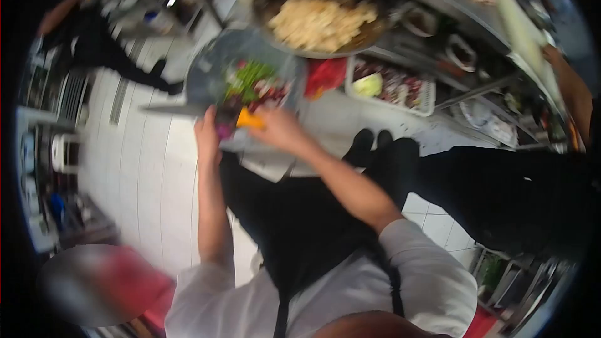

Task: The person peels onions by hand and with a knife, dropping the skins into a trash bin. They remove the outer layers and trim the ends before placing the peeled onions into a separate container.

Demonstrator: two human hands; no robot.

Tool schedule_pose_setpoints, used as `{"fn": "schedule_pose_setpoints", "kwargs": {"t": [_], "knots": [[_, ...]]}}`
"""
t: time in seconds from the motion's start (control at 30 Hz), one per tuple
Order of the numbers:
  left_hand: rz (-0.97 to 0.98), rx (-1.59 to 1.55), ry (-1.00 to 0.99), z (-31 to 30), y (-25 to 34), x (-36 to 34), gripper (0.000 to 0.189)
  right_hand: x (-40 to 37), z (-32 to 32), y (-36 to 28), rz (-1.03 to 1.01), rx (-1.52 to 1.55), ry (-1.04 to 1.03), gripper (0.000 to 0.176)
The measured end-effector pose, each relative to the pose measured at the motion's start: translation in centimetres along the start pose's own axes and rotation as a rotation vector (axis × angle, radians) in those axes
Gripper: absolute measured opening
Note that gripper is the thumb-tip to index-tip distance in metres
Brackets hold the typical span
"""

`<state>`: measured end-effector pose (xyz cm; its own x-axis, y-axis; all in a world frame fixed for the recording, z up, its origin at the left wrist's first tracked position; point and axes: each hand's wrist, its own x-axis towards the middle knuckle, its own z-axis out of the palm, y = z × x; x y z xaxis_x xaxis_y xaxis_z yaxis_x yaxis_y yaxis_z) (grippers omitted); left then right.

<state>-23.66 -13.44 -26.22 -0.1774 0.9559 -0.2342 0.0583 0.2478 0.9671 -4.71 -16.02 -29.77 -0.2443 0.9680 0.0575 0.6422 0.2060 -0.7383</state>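
In the head view my right hand is closed round the orange handle of a knife, whose blade points left. My left hand is closed beside the blade on what looks like a purple piece of red onion; blur and the fingers hide its shape. Both hands are over the near edge of a large grey tub. Chopped green vegetable and reddish-purple pieces lie inside the tub.
Beyond the tub stands a wide pan of pale chopped food. A white crate of red onions and a red bag sit by the metal shelves. Co-workers stand left and right.
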Motion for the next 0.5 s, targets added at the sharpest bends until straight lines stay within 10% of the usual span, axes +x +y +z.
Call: {"fn": "schedule_pose_setpoints", "kwargs": {"t": [0.17, 0.23, 0.5], "knots": [[-0.173, 0.497, -0.622, 1.5, 6.8, -2.6, 0.056, -4.9, -4.6, 0.9, 0.05, 0.087, 0.158, 0.041], [0.073, 0.501, -0.758, 3.6, 10.5, -4.1, 0.047, -7.1, -6.3, 1.9, 0.125, 0.066, 0.165, 0.04], [1.285, 0.359, -0.28, 23.7, 33.1, 2.1, 0.025, -13.0, -7.6, 6.1, 0.261, 0.055, 0.194, 0.035]]}}
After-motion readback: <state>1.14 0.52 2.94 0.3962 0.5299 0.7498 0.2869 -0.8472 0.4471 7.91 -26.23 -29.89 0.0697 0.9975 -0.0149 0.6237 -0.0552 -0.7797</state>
